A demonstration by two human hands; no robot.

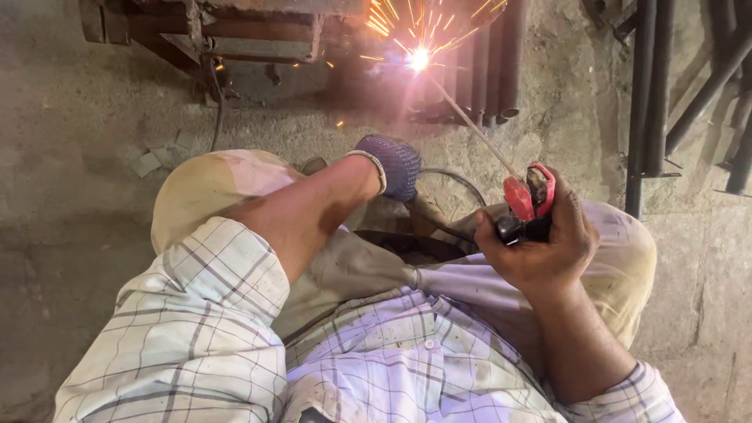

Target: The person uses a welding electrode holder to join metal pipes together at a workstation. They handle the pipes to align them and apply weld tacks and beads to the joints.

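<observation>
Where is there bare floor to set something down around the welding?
Bare concrete floor lies left of the knee, below the metal frame, and again between the welded tubes and the dark pipes. It is crowded around the arc, the gloved left hand and the right hand holding the electrode holder.

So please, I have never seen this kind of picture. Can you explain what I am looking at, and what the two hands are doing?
The one picture comes from a camera worn on the person's head, looking down at their own knees and hands. The right hand, bare, grips a red and black electrode holder. A thin welding rod runs from it up to a bright spark on dark metal pipes. The left hand wears a blue knitted glove and rests over the knee; whether it holds anything is hidden. More pipes lie on the concrete floor.
</observation>
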